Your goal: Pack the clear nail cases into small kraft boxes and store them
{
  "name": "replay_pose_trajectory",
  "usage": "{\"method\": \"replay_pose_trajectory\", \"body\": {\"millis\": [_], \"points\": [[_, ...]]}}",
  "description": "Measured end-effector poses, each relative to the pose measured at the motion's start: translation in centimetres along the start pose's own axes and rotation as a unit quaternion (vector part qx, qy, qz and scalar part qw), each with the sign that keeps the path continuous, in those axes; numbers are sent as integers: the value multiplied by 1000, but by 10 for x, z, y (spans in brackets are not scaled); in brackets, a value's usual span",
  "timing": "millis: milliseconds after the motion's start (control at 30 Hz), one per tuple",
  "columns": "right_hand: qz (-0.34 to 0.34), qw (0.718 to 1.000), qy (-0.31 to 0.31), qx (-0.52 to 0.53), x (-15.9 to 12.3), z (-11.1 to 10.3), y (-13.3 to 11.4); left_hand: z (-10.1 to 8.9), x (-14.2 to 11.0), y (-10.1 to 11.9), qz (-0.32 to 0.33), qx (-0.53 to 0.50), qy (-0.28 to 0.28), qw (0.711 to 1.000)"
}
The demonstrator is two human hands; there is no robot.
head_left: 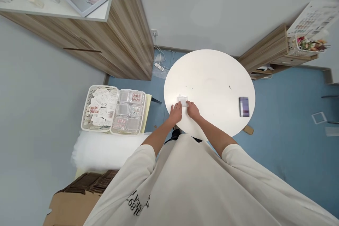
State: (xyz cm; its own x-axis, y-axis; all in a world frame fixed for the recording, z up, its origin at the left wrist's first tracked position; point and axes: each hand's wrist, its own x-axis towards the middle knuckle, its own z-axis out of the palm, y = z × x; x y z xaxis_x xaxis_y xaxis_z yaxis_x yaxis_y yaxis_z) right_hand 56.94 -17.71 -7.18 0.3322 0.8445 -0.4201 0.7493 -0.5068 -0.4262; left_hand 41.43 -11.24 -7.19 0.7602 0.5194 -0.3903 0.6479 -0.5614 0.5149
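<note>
A small, whitish, partly see-through rectangular packet [182, 100] lies flat on the round white table [209, 67], close to its left front part. My left hand [176, 113] is at the packet's lower left edge, fingertips pressed together on it. From the right side, my right hand [193, 109] has its fingers curled in and holds the packet's right edge at the fingertips. Both hands rest low over the tabletop. What the packet contains, if anything, is too small to make out.
A purple-grey box [244, 106] sits at the table's right. To the left stand a white basket of cards [86, 120] and a basket of clear plastic boxes [122, 109], with a bubble wrap roll [106, 150] below. Wooden cabinets [132, 31] flank the table.
</note>
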Motion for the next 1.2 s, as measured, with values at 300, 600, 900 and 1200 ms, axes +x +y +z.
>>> {"method": "replay_pose_trajectory", "body": {"millis": [300, 600, 900, 1200], "points": [[-13, 995, -65, -68, -29, -10, 3, 8, -12, 5, -8, 30, 48, 998], [-23, 994, -77, -80, -79, -13, 36, 31, -45, 36, -43, 116, 73, 990], [-66, 994, -43, -71, -161, -9, 99, 89, -96, 111, -67, 114, 102, 986], [-120, 991, -34, -43, -225, 5, 115, 131, -166, 152, -91, 94, 111, 985]]}}
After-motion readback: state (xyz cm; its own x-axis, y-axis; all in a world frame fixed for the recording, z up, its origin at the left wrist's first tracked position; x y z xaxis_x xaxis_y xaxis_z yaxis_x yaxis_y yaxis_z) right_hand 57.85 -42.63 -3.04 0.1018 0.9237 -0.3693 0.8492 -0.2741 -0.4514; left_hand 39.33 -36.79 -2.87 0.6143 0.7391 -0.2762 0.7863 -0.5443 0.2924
